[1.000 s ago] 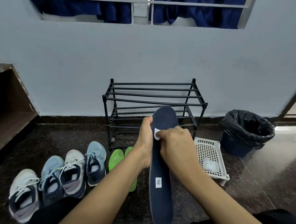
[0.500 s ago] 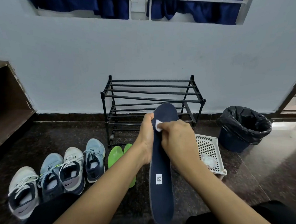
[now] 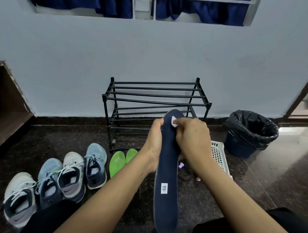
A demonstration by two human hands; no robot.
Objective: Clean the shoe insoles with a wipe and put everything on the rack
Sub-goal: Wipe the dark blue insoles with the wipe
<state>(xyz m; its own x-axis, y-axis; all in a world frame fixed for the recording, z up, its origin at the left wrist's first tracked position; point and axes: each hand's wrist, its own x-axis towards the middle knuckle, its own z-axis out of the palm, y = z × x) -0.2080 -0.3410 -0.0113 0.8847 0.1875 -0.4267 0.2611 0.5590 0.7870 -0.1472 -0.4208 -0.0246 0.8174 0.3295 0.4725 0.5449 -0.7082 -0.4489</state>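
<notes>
L grip (image 3: pixel 154 143) curled round navy insole (image 3: pixel 166 189) edge, held in air before rack (image 3: pixel 156 95), R grip (image 3: pixel 193 138) pinched wipe (image 3: pixel 174 121) vs insole toe, green insoles (image 3: pixel 118 161) & shoes (image 3: pixel 55 178) lay on floor at left.

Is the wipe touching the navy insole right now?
Touching. The head view shows the right hand pressing the white wipe against the navy insole near its far end, no gap visible.
</notes>
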